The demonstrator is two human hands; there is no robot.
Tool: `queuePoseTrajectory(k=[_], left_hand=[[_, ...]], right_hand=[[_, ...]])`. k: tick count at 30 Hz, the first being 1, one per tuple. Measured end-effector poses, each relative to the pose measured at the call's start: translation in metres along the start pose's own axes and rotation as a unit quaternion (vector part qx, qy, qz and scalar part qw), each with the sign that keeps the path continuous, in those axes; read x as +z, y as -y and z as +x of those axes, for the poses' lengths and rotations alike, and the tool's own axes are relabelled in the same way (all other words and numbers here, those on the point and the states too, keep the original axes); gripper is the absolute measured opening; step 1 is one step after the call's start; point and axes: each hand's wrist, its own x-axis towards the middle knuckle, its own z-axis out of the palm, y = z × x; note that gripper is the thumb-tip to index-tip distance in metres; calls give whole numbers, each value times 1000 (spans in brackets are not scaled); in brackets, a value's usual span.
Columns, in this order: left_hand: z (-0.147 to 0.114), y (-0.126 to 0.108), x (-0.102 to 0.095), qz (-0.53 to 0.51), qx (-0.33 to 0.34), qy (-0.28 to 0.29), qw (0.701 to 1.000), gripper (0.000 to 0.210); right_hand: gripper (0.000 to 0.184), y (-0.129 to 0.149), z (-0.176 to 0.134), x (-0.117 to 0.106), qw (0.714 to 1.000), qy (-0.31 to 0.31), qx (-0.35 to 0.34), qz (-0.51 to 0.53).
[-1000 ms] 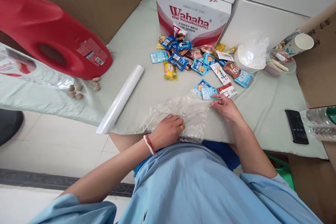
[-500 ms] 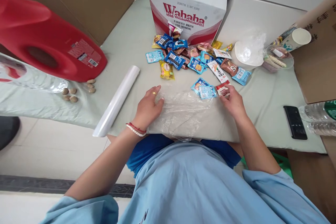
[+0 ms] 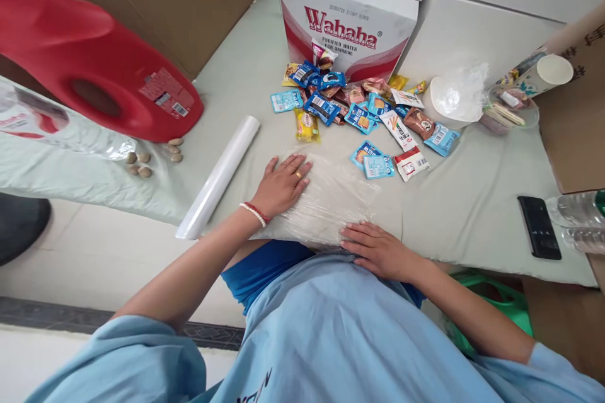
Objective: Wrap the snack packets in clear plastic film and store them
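Observation:
A thin clear plastic bag or sheet (image 3: pixel 326 192) lies crinkled on the cloth-covered table in front of me. My left hand (image 3: pixel 283 186) rests flat on its left side, fingers stretched out. On its lower right edge, by the table's front, lies my right hand (image 3: pixel 375 249), fingers extended and holding nothing. Just beyond the plastic are two blue snack packets (image 3: pixel 373 160) and a red-and-white snack packet (image 3: pixel 412 164). A heap of wrapped snacks (image 3: pixel 331 101) sits farther back. Left of my left hand is a roll of clear plastic (image 3: pixel 220 176).
A white Wahaba-style water carton marked Wahaha (image 3: pixel 350 19) stands behind the snacks. On the left are a red jug (image 3: pixel 155 94), a plastic bottle (image 3: pixel 61 126) and several nuts (image 3: pixel 142 164). To the right are a white bowl (image 3: pixel 444 104), a paper cup (image 3: pixel 543 75) and a phone (image 3: pixel 539 227).
My right hand has left the red-and-white packet and come down to the plastic's near edge. My left hand has flattened onto the plastic, which looks more spread out. The view has shifted slightly.

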Motion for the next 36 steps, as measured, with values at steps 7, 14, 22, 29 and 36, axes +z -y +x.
queuePoseTrajectory(k=[7, 14, 22, 29, 36], left_hand=[[-31, 34, -16, -16, -124, -146, 981, 44], [-10, -48, -14, -84, 79, -161, 980, 29], [13, -27, 15, 17, -4, -47, 999, 57], [-12, -2, 10, 42, -37, -38, 998, 63], [-8, -7, 10, 50, -39, -37, 997, 63]], right_hand=[[34, -13, -49, -43, 984, -87, 48, 145], [30, -11, 23, -56, 959, -237, 144, 64], [50, -31, 16, -21, 980, -123, 154, -28], [30, -55, 6, -91, 966, -148, 183, 101], [43, -131, 175, -156, 956, -128, 241, -108]])
